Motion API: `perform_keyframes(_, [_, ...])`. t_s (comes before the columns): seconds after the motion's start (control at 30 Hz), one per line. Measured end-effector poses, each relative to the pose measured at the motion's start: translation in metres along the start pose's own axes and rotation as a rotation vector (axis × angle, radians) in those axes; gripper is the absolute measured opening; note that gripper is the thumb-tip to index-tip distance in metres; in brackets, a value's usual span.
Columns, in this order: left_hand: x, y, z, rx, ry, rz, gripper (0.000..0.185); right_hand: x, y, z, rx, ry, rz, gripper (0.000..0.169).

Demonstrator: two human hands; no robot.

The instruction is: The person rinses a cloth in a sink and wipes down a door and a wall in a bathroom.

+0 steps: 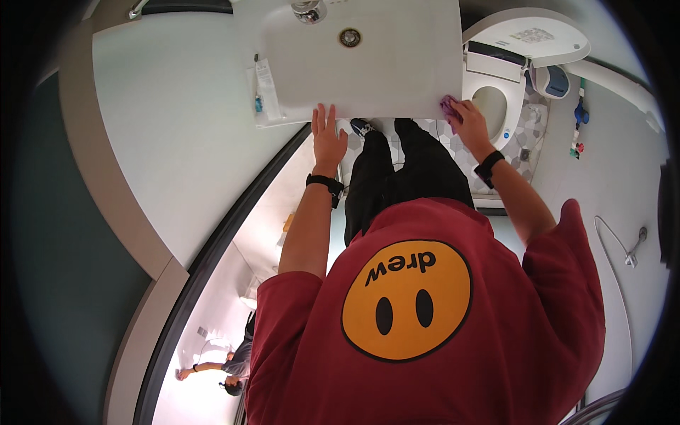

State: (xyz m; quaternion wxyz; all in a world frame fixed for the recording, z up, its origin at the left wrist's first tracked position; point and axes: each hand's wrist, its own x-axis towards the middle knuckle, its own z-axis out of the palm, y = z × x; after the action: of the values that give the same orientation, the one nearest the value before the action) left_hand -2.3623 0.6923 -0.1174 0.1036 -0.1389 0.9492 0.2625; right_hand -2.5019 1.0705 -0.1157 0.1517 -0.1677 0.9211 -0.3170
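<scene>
A white washbasin [393,79] with a dark, round drain [350,37] and a chrome faucet [308,11] lies before me. My right hand [469,125] grips a crumpled purple cloth [450,110] against the basin's front right corner. At the front rim, left of the middle, my left hand [328,139] rests its fingertips with the fingers apart and holds nothing. On the basin's left ledge lie a white tube or packet [268,87] and a slim item with a blue part [258,103]; I cannot tell exactly what they are.
To the right stands a toilet [512,109] with its lid [531,36] raised, beside a white and blue bin-like container [553,82]. A hand shower [635,247] hangs on the right wall. Through the doorway at lower left, another person [237,366] reaches toward a wall.
</scene>
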Motion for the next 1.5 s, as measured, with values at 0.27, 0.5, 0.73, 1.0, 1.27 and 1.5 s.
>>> perform_keyframes(0.27, [0.004, -0.025, -0.022, -0.158, -0.033, 0.066, 0.067, 0.015, -0.125, 0.12, 0.054, -0.083, -0.196, 0.031])
perform_keyframes(0.5, [-0.009, -0.051, -0.04, -0.085, -0.03, 0.059, 0.064, 0.032, -0.181, 0.168, 0.074, -0.052, -0.119, 0.014])
perform_keyframes(0.73, [-0.016, -0.076, -0.037, -0.064, 0.027, 0.074, 0.06, -0.031, -0.027, 0.043, 0.039, 0.089, 0.126, 0.022])
perform_keyframes(1.0, [-0.029, -0.084, -0.044, -0.114, 0.083, 0.113, 0.059, 0.007, -0.062, 0.07, -0.157, 0.023, -0.087, 0.015])
perform_keyframes(1.27, [-0.07, -0.092, -0.055, -0.155, 0.104, 0.057, 0.059, 0.087, -0.236, 0.217, -0.087, -0.014, -0.265, 0.014])
perform_keyframes(1.5, [-0.122, -0.112, -0.053, -0.246, 0.041, -0.028, 0.051, 0.082, -0.245, 0.215, 0.022, -0.085, -0.112, 0.017])
